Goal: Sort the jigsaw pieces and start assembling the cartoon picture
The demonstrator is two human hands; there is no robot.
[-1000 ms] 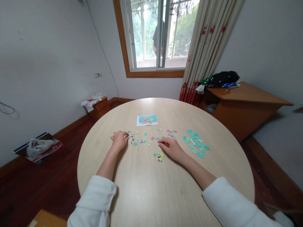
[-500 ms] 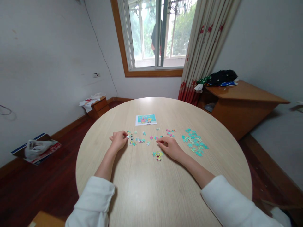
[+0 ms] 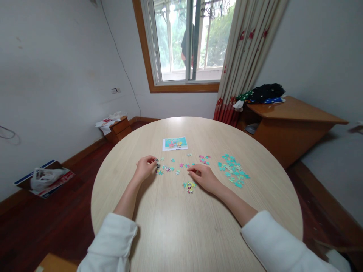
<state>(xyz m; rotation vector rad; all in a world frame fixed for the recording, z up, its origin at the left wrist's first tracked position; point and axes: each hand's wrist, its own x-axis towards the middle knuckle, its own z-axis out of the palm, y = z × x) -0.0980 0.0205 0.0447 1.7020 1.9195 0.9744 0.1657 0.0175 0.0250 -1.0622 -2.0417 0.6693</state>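
On the left, my left hand (image 3: 146, 167) has its thumb and fingertips pinched together on a small puzzle piece (image 3: 157, 160), mostly covered by the fingers. Just beside those fingertips lie loose jigsaw pieces (image 3: 168, 168), some dark, some teal and white. My right hand (image 3: 204, 176) rests on the table with its fingers curled and closed; whatever may be between them is hidden. In front of it lies a small joined section of puzzle (image 3: 189, 186) with a yellow cartoon face. Pink pieces (image 3: 181, 165) sit just beyond its fingertips.
A printed reference picture (image 3: 175, 143) lies toward the back of the round table (image 3: 176, 234). Many teal pieces (image 3: 234, 170) are spread at the right, with pink ones (image 3: 204, 159) nearer the middle. A wooden desk (image 3: 295, 113) holds cloths. A person (image 3: 186, 45) stands outside the window.
My left hand has shifted slightly right and away from me, its fingertips now over pieces that showed before. My right hand and the joined section stay in place.
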